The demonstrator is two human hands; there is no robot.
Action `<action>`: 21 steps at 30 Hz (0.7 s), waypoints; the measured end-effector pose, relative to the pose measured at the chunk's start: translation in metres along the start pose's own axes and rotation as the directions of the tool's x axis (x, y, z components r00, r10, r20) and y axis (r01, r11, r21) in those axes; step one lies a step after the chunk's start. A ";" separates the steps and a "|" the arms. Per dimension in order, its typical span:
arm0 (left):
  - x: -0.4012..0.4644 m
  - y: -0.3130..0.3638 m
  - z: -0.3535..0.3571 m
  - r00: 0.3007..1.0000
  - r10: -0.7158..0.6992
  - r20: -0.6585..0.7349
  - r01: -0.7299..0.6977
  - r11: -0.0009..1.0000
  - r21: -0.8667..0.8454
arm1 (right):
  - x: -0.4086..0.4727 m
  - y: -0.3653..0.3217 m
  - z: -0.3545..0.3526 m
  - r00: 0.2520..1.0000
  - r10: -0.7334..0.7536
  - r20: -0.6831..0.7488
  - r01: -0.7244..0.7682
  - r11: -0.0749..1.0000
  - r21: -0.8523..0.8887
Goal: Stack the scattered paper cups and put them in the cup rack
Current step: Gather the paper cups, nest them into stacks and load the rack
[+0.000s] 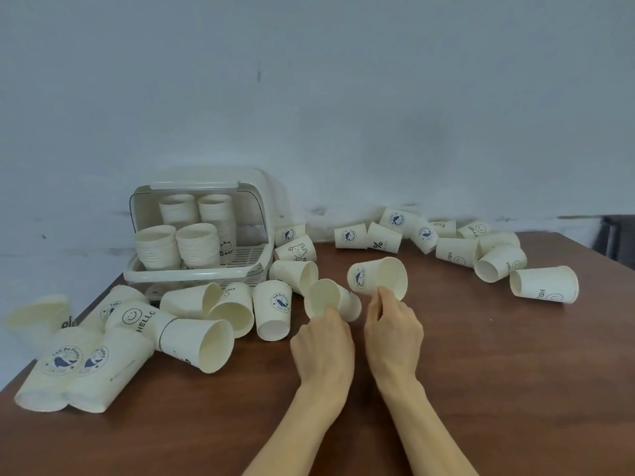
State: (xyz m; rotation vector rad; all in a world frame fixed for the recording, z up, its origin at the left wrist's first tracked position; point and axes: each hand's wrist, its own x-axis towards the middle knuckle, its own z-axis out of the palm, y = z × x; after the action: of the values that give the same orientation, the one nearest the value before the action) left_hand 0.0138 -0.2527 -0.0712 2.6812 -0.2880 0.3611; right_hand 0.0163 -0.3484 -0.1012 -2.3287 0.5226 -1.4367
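brown table [481, 372]: both hands' fingers [379, 297] pinch cup rims.

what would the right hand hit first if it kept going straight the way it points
The right hand already pinches a whale-print cup; beyond it, probably the "%" cup, though depth is unclear.
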 end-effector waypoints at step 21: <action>0.000 -0.080 -0.090 0.918 0.164 -0.361 -0.199 0.978 -0.063 | 0.001 -0.071 -0.006 0.901 -0.400 -0.171 0.431 0.871 0.235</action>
State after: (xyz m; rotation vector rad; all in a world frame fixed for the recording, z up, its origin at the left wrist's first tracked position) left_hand 0.0151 -0.1421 -0.0221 2.4378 -0.4324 0.8529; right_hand 0.0203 -0.2878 -0.0638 -2.2279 -0.1617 -1.7162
